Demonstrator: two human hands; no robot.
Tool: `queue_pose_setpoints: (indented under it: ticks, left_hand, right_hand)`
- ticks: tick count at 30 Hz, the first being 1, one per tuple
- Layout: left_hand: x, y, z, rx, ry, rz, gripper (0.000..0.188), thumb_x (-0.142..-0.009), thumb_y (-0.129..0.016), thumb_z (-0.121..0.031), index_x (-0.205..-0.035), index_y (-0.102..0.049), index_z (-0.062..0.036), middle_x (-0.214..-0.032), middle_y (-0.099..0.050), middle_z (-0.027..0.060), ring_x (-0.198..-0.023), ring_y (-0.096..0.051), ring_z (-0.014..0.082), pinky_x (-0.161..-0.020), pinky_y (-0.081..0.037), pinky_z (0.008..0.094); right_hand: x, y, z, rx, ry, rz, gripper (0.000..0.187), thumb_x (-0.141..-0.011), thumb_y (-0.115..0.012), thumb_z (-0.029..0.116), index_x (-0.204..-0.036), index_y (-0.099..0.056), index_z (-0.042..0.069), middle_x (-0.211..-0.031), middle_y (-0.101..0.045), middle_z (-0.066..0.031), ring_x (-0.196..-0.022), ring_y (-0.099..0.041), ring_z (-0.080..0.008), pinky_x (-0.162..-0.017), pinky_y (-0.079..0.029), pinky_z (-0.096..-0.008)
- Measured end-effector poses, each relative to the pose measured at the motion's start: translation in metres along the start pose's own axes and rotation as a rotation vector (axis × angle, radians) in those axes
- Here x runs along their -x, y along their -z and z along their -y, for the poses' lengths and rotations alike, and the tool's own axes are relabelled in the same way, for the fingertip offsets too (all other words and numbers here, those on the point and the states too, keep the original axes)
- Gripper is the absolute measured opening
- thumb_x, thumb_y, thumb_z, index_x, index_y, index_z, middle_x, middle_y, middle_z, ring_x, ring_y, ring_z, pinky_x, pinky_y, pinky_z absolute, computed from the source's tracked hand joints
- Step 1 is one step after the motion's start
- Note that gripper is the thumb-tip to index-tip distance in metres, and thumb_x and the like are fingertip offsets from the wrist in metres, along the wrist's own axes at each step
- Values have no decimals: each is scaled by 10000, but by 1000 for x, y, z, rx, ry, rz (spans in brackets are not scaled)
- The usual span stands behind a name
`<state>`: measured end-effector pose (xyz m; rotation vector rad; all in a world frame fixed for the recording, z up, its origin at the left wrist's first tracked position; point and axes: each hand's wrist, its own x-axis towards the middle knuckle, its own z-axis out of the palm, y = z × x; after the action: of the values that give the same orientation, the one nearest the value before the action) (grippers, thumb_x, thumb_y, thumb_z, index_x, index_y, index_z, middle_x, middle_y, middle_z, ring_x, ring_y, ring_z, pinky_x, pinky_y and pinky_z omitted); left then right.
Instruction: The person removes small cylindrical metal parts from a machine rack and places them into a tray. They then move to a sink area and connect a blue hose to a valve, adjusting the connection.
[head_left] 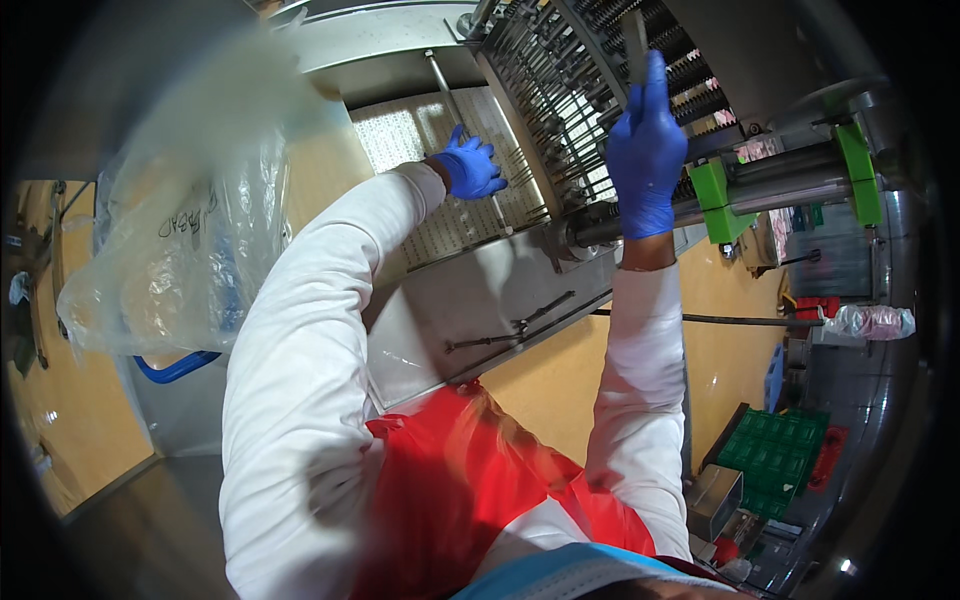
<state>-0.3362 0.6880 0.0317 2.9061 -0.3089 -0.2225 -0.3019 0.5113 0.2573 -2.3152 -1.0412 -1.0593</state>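
My left hand (470,168), in a blue glove, has its fingers spread over a thin metal rod (442,85). Whether it presses on the rod I cannot tell. Beneath it lies a pale perforated belt (440,225) inside the machine. My right hand (648,160), also blue-gloved, is raised at the upper right and closed round a flat, narrow metal tool (636,45), index finger stretched along it. The tool's lower part is hidden in the hand. Behind it stands a rack of metal needles and toothed bars (560,90).
Right of my right hand runs a thick steel shaft (785,183) with green clamps (713,200). A clear plastic bag (190,250) hangs at the left above a blue handle (178,368). Green crates (770,460) stand on the floor at lower right. A black cable (740,320) crosses there.
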Motion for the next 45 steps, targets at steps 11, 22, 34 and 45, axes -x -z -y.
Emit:
queue_pose_setpoints:
  ticks: [11, 22, 34, 45]
  left_hand:
    - [-2, -2, -3, -10, 19, 17, 441, -1075, -403, -514, -1305, -714, -303, -1398, -563, 162, -1408, -458, 397, -1214, -119, 779]
    - [1, -8, 0, 46, 51, -38, 465, -1062, -429, -520, -1296, -727, -251, -1398, -565, 158, -1407, -462, 378, -1221, -109, 775]
    - [-1, 1, -8, 51, 24, -12, 502, -1058, -426, -538, -1297, -730, -218, -1394, -575, 162, -1423, -452, 377, -1227, -103, 766]
    - [-5, 3, -15, 9, -14, 5, 480, -1059, -432, -540, -1295, -728, -244, -1387, -582, 158, -1404, -472, 379, -1222, -119, 769]
  right_hand:
    - [-27, -49, -4, -62, 220, -242, 596, -976, -604, 74, -1560, -492, 109, -914, -740, -193, -744, -717, -378, -696, -588, -480]
    - [-37, -69, 7, -92, 182, -147, 557, -936, -571, 93, -1482, -498, 9, -859, -724, -243, -710, -710, -455, -658, -582, -547]
    - [-5, -98, -32, 222, 34, 115, 516, -972, -567, 119, -1484, -545, 59, -795, -747, -169, -745, -753, -381, -627, -608, -470]
    - [15, -106, -51, 133, -71, 111, 638, -963, -603, 111, -1579, -439, 106, -832, -734, -219, -740, -739, -416, -669, -590, -521]
